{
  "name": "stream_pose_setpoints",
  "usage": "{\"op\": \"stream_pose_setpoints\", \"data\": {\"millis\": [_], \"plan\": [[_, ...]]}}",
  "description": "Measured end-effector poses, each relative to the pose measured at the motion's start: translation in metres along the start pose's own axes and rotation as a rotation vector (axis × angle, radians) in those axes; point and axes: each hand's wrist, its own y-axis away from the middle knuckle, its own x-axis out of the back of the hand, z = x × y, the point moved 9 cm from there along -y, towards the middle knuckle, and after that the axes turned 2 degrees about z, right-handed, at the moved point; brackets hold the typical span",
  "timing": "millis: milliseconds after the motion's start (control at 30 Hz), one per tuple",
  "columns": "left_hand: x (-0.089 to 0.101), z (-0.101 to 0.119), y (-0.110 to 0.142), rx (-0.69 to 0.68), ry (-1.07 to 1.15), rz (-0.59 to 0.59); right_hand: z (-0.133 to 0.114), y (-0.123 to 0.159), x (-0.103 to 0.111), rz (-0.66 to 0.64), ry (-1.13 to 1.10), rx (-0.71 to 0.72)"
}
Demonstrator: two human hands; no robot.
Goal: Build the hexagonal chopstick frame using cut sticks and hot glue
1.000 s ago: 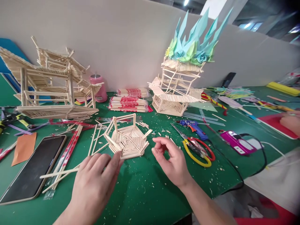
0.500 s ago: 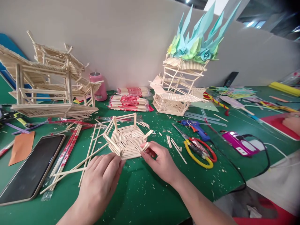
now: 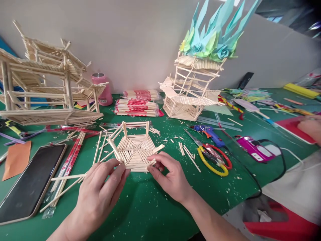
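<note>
A small hexagonal frame of wooden sticks (image 3: 137, 149) sits on the green table in front of me, its base filled with sticks and short posts and rails rising around the edge. My left hand (image 3: 101, 187) is closed, its thumb and fingertips pinching the frame's near left corner. My right hand (image 3: 172, 175) pinches the near right corner, beside the foot of a leaning post. A thin stick (image 3: 66, 177) juts out leftward from behind my left hand; I cannot tell whether the hand holds it. Scissors (image 3: 213, 157) and a blue glue gun (image 3: 209, 134) lie to the right.
Larger stick houses stand at the back left (image 3: 54, 80) and back right (image 3: 190, 90). Between them are wrapped stick bundles (image 3: 136, 107) and a pink bottle (image 3: 102, 88). A phone (image 3: 32, 180) lies left; a magenta device (image 3: 257, 149) with a cable lies right. Another person's hand (image 3: 311, 127) shows far right.
The frame has turned slightly between my hands, and its back rail sits a little farther right. My left hand has shifted slightly left. The whole view has tilted a little.
</note>
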Motion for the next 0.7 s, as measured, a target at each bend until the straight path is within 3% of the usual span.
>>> {"op": "stream_pose_setpoints", "data": {"millis": [167, 700], "plan": [[0.0030, 0.0025, -0.0008, -0.047, -0.045, 0.052, -0.0079, -0.0017, 0.0044, 0.051, -0.029, 0.071], [0.0031, -0.0015, 0.0023, -0.121, -0.006, 0.102, -0.0082, -0.0091, 0.0057, -0.011, -0.085, 0.057]]}}
